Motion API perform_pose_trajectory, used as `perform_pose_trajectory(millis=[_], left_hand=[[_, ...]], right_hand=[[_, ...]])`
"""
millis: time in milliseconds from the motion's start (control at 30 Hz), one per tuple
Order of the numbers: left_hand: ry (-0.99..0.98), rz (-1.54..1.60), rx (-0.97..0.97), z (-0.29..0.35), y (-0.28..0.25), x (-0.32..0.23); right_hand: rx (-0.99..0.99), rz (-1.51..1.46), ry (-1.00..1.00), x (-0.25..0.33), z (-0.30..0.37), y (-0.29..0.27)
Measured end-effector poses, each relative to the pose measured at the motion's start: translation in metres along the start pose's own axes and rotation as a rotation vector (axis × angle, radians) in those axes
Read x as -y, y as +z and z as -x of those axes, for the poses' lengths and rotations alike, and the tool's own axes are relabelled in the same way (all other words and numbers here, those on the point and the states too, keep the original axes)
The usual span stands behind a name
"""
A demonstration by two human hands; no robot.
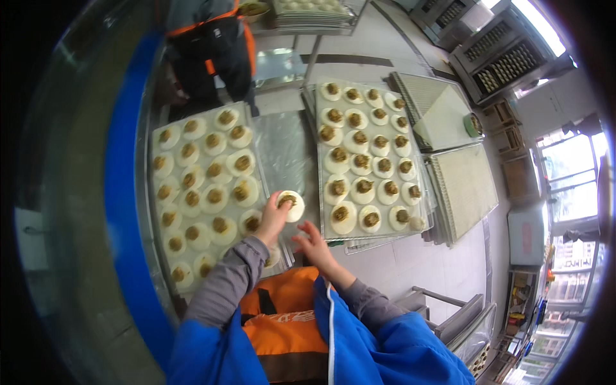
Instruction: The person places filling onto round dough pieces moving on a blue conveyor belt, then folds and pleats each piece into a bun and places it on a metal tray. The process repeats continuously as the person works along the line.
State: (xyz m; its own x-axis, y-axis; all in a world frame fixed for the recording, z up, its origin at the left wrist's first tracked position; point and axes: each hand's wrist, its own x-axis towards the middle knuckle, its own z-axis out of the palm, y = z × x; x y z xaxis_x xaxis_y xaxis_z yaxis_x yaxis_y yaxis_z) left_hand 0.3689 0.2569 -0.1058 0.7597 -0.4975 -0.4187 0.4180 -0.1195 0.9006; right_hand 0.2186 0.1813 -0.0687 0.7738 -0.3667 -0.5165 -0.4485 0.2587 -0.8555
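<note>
Round dough wrapper (296, 209), one, topped with brownish-green filling: in the left hand (274, 215), gripped at its left edge, thumb near the filling. Round – no long axis; left hand nearer, being in contact. Right hand (314, 249), one: fingers apart and loosely bent, grasping nothing, just below and right of the wrapper.

Trays, two: left tray (208, 118), left of the left fingers, over twenty topped discs, some hidden by the sleeve; right tray (385, 224), right of and beyond the right fingers – twenty-three topped discs, one small pale lump (417, 223).
</note>
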Motion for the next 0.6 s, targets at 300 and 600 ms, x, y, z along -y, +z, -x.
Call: perform_pose_trajectory(millis=[300,600], left_hand=[[0.161,-0.837,-0.29,-0.069,0.03,0.064],[0.116,-0.431,-0.196,0.0,0.072,0.021]], right_hand=[[0.196,0.29,-0.385,0.059,0.056,-0.184],[-0.601,-0.148,-0.389,-0.001,0.091,-0.352]])
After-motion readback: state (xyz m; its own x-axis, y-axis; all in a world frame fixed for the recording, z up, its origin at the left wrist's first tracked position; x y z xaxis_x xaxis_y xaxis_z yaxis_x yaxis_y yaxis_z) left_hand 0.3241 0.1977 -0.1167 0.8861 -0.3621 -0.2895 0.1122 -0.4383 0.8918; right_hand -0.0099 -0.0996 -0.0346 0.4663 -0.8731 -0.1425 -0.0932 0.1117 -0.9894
